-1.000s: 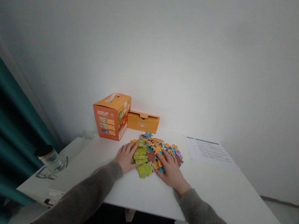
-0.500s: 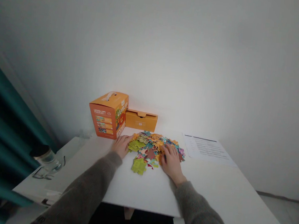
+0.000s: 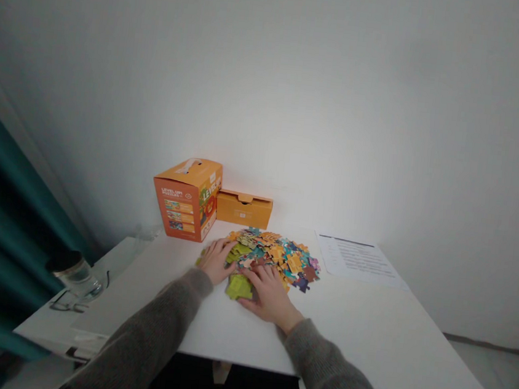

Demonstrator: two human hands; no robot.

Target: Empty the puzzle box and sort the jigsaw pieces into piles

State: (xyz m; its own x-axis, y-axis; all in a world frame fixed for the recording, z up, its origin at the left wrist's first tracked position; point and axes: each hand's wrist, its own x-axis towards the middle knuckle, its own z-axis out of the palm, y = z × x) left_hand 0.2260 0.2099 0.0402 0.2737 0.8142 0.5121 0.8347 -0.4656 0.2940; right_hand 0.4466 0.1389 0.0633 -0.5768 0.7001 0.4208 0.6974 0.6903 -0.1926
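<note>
A heap of jigsaw puzzle pieces [image 3: 294, 262] in orange, green, teal and brown lies on the white table. At its left side my left hand [image 3: 216, 262] rests over green pieces, fingers stretched out. Across the front of the heap lies my right hand [image 3: 270, 295], its fingers spread over brown and green pieces. A green puzzle piece [image 3: 239, 286] shows between the two hands. Both palms face down and partly hide the pieces below them.
Behind the heap stand an orange puzzle box [image 3: 187, 202] and a smaller orange carton [image 3: 243, 210], near the wall. A printed sheet [image 3: 357, 258] lies to the right. On a lower surface at left are a lidded glass jar [image 3: 79, 277] and eyeglasses [image 3: 66, 305].
My right hand has moved left and nearer, from the heap's right side to its front. My left hand went outward, then came back toward the green pieces. Some pieces have shifted.
</note>
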